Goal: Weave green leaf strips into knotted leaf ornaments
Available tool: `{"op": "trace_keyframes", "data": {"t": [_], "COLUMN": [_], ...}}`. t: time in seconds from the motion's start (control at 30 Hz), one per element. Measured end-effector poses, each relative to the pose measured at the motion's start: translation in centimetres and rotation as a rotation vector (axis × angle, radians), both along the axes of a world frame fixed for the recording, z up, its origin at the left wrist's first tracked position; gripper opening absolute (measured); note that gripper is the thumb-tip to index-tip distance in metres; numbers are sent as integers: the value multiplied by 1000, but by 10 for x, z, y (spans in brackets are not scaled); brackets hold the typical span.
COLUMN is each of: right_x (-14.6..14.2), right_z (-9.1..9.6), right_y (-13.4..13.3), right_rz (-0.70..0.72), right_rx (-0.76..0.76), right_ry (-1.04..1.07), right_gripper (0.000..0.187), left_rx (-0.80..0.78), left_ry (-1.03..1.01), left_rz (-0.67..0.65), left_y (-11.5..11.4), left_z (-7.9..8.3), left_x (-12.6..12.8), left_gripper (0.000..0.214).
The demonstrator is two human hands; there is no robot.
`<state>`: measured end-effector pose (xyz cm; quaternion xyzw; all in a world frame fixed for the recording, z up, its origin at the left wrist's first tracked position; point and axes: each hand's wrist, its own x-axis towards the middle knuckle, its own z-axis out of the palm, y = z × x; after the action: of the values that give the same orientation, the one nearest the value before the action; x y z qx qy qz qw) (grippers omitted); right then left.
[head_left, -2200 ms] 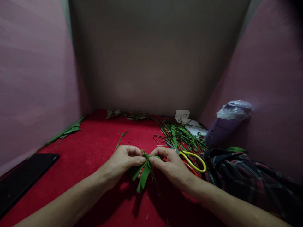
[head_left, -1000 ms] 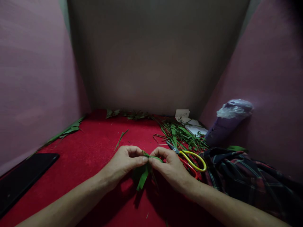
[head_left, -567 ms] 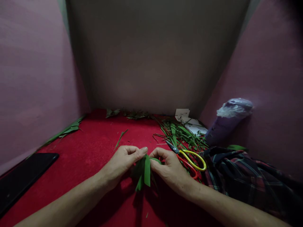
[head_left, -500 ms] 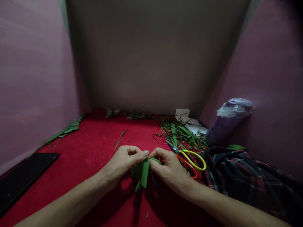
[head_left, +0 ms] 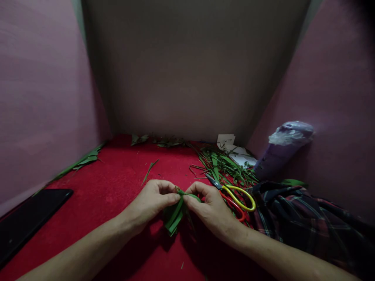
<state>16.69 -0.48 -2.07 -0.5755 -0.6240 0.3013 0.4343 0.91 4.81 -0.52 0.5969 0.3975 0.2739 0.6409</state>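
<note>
Between both hands, above the red cloth, hangs a bundle of green leaf strips [head_left: 174, 218] with its blades pointing down. My left hand [head_left: 154, 199] pinches the top of it between thumb and forefinger. From the other side my right hand [head_left: 209, 207] pinches the same leaves, with a strip running back under its fingers. The two thumbs almost meet at the gathered top. Scissors [head_left: 231, 195] with one yellow and one red handle lie just right of my right hand, blades pointing up and left.
A pile of cut leaves and stems [head_left: 225, 166] lies behind the scissors, with white paper [head_left: 243, 156] beside it. At right are a plaid cloth [head_left: 299, 218] and a purple object wrapped in clear plastic [head_left: 281, 148]. A flat black object [head_left: 32, 218] lies at left. Walls enclose three sides.
My left thumb has drawn back slightly to the left and down. The hanging leaf blades have swung to the left, and a leaf end now shows above the pinch.
</note>
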Motion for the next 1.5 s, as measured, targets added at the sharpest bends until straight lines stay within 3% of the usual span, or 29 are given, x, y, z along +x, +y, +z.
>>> {"op": "trace_keyframes", "data": {"t": [0.5,0.8,1.17,1.5], "right_x": [-3,-2,-5,-4], "right_z": [2,0,-1,-3], "right_y": [-2,-1,-1,-1], "right_rz": [28,20,-1,17], "right_rx": [-62,-117,-116,-106], "right_ry": [83,211,235,209], "right_gripper": [10,13,15,14], "left_rx": [74,76,111,105], "left_ry": [118,46,136,144], "left_rz": [-4,-107,-18,-55], "left_y": [-2,-4,-8,-9], "left_z": [10,3,-2,-1], "left_x": [-2,3,7,5], "left_gripper": [13,7,22,21]}}
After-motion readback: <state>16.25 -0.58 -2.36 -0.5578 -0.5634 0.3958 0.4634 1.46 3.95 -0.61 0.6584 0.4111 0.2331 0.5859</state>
